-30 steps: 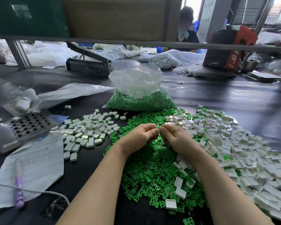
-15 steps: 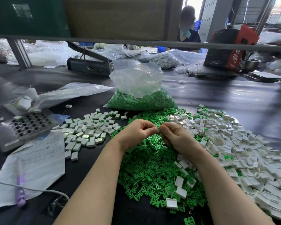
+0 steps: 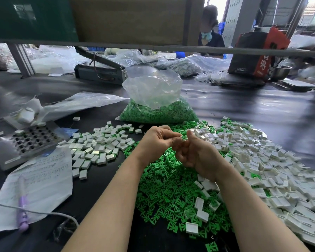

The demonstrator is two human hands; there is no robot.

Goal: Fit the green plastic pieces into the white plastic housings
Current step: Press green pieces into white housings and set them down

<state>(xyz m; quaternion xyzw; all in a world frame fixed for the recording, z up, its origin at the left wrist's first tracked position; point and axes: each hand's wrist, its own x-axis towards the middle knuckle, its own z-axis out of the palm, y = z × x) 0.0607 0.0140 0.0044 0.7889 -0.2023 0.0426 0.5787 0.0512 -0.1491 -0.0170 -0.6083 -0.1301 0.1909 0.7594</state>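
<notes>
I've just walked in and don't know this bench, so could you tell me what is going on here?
A person is fitting green pieces into white housings by hand. The left hand and right hand meet above the green pile, pinching a small white and green part between the fingertips. Loose housings lie to the right, a smaller group of white blocks to the left, and a bag of green pieces sits behind.

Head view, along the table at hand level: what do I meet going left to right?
Metal block with holes → pile of finished white housings → left hand → right hand, the two meeting on a small piece → big heap of white housings.
</notes>
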